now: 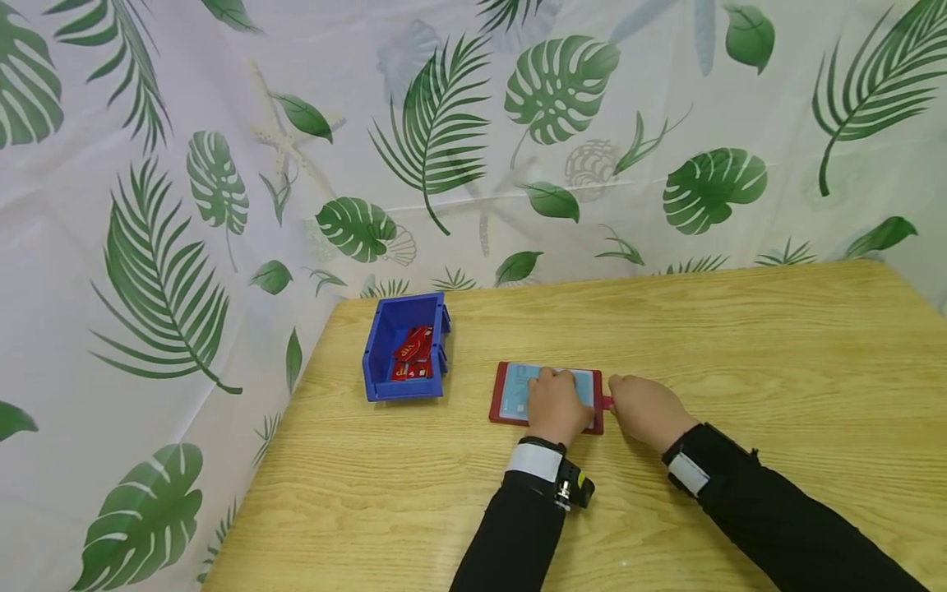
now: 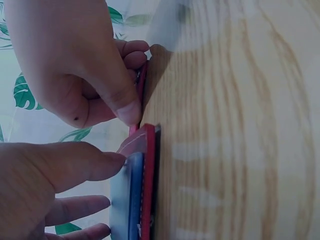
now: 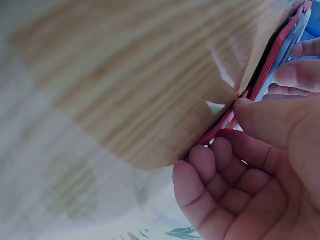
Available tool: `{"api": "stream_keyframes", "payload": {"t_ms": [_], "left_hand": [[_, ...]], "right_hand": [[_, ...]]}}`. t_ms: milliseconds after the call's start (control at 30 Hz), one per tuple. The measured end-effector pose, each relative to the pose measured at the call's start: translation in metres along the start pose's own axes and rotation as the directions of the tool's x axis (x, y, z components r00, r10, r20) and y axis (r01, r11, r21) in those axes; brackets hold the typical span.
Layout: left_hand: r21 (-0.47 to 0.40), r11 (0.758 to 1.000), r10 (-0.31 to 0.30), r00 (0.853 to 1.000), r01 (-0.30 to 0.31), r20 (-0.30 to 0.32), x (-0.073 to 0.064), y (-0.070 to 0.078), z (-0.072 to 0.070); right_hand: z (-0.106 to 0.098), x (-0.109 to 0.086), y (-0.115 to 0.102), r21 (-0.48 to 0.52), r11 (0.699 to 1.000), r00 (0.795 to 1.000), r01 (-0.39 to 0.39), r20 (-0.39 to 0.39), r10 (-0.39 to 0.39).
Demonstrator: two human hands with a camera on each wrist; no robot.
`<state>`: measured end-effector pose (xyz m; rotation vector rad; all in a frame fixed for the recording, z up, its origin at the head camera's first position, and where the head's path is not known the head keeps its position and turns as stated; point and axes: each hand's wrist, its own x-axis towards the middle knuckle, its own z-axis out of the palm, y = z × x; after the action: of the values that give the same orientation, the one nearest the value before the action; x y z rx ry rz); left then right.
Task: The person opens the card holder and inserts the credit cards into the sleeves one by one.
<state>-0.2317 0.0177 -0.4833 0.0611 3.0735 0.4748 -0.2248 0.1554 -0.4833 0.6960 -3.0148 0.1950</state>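
Observation:
A flat dark-red card holder (image 1: pixel 497 393) lies on the table, with a light-blue card (image 1: pixel 518 393) showing on its face. My left hand (image 1: pixel 556 404) rests on the card from above. In the left wrist view its thumb (image 2: pixel 97 162) and fingertips touch the card's face, thumb near the holder's right end. A narrow red strap (image 1: pixel 607 403) leads out of that end. My right hand (image 1: pixel 649 411) pinches this strap between thumb and index finger, its other fingers curled in. In the right wrist view the strap (image 3: pixel 212 134) runs beneath the thumb and along the fingers.
To the left stands a blue plastic bin (image 1: pixel 403 388) holding several red cards (image 1: pixel 414 345) with gold lettering. The wooden table (image 1: pixel 355 485) meets a leaf-printed cloth (image 1: pixel 459 189) at its back and left edges.

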Motion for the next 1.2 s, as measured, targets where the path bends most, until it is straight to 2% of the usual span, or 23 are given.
{"api": "stream_keyframes", "payload": {"t_ms": [100,267,567,700,900,967,1033,1200], "left_hand": [[-0.005,1.000,-0.007,1.000,0.007,-0.001,0.000,0.000,-0.003],[-0.081,0.996,-0.042,0.999,0.040,-0.022,-0.001,-0.001,-0.003],[-0.024,0.999,-0.025,0.999,0.025,-0.023,-0.001,-0.001,0.002],[-0.057,0.998,-0.024,1.000,0.023,-0.008,0.000,-0.001,-0.001],[-0.133,0.991,-0.011,1.000,0.012,0.008,0.000,-0.005,-0.008],[-0.205,0.979,-0.008,1.000,0.012,0.022,0.000,-0.008,-0.010],[-0.293,0.956,-0.004,0.999,0.016,0.040,0.001,-0.013,-0.013],[-0.490,0.871,0.001,0.998,0.033,0.068,0.002,-0.028,-0.022]], "right_hand": [[0.000,0.001,0.000,0.005,1.000,1.000,-0.015,0.021,0.015],[-0.001,0.001,0.000,0.008,1.000,0.999,-0.022,0.039,0.022],[-0.001,0.000,-0.001,0.004,1.000,1.000,-0.014,0.026,0.014],[-0.002,0.001,-0.001,-0.002,1.000,0.998,-0.025,0.050,0.026],[-0.002,0.002,-0.001,-0.018,1.000,0.999,0.000,0.049,0.001],[-0.003,0.002,-0.001,-0.015,1.000,0.999,0.003,0.051,-0.002],[-0.003,0.002,-0.001,-0.006,1.000,0.998,0.002,0.056,-0.002],[-0.003,0.003,-0.001,0.011,1.000,0.997,-0.014,0.076,0.013]]}}
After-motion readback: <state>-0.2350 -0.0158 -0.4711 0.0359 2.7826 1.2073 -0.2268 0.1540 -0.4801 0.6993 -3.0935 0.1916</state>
